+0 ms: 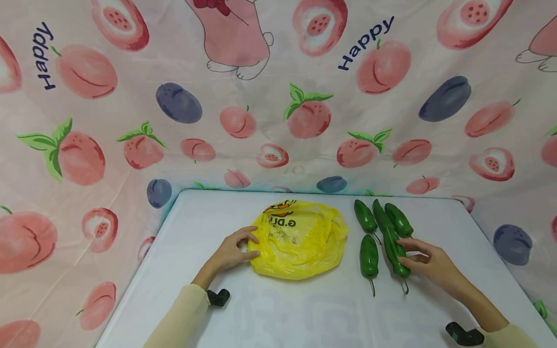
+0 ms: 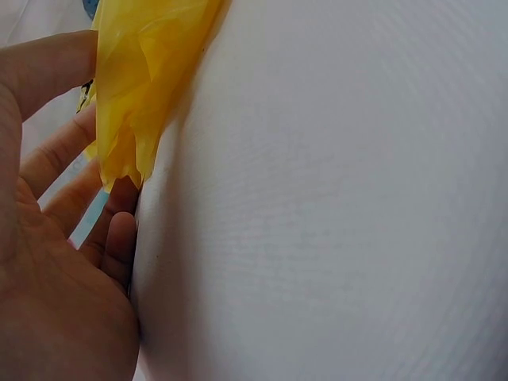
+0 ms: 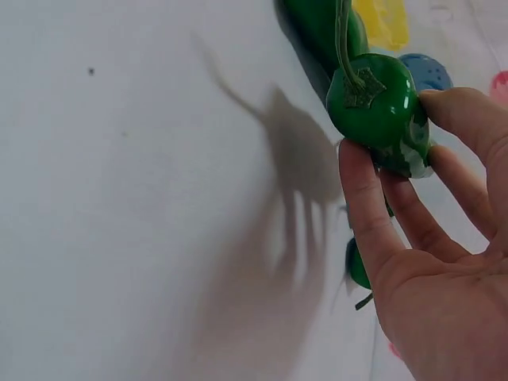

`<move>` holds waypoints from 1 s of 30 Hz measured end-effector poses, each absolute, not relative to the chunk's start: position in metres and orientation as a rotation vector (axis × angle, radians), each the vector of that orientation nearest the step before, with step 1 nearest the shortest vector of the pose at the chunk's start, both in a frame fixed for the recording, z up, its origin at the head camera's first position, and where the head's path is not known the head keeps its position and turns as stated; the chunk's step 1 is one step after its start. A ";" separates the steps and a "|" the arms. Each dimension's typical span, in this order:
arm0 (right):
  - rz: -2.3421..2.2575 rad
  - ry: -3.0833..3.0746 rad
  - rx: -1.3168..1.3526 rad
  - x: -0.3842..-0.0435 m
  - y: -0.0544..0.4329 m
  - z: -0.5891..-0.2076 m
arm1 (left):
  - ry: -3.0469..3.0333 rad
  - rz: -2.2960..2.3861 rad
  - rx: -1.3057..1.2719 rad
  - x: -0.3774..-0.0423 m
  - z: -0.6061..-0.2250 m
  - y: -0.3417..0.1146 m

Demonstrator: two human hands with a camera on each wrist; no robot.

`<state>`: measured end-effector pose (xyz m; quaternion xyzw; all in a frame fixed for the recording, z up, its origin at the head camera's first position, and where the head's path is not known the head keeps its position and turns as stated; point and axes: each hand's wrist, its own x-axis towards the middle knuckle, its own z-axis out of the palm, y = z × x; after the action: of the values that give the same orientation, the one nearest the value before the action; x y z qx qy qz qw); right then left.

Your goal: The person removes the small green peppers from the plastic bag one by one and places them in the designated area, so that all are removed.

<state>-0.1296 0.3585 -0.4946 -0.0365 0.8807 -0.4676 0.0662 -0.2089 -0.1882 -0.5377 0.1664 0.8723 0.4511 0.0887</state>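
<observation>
A crumpled yellow plastic bag (image 1: 300,241) with dark print lies on the white table. My left hand (image 1: 232,249) grips its left edge, thumb and fingertips apart on the plastic. In the left wrist view the bag (image 2: 147,87) partly hides those fingertips, and the fingers are spread. My right hand (image 1: 431,263) holds a long green pepper (image 1: 387,237) near its stem end. Seen from the right wrist, the thumb and fingers of the right hand (image 3: 432,230) press both sides of this glossy pepper (image 3: 373,103), its stem toward the camera.
Three shorter green peppers lie near the long one: one pepper (image 1: 365,216) at upper left, one pepper (image 1: 369,258) at lower left, one pepper (image 1: 398,220) at right. A fruit-print cloth (image 1: 270,101) hangs behind the white table (image 1: 283,314).
</observation>
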 end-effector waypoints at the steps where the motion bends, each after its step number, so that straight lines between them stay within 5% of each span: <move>1: -1.411 2.655 -0.099 -0.129 0.359 -0.496 | 2.594 1.343 0.497 -0.209 -0.538 -0.188; 30: -1.361 2.629 0.001 -0.124 0.356 -0.510 | 2.593 1.363 0.472 -0.210 -0.539 -0.187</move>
<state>-0.1237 0.3557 -0.5099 0.0003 0.8844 -0.4579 0.0905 -0.2096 -0.1867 -0.5392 0.1585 0.8706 0.4576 0.0870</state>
